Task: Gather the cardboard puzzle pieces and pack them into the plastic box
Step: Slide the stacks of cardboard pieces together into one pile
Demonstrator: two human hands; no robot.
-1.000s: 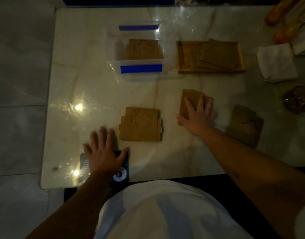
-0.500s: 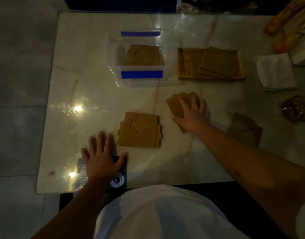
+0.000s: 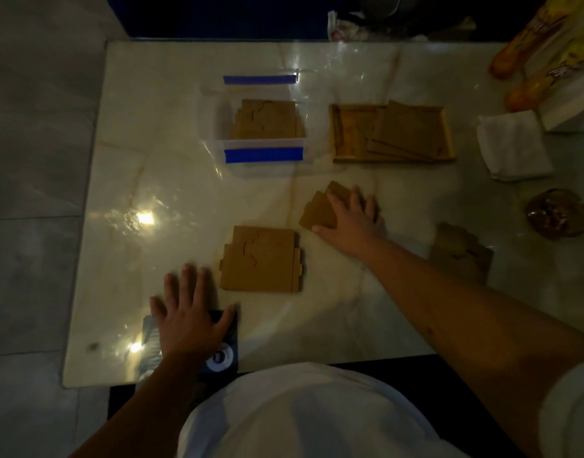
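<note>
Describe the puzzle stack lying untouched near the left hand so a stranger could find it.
On the marble table, look just beyond the left hand. The near cardboard stack lies flat there, squared up, with no hand on it, unlike the fanned stack under the right hand.
</note>
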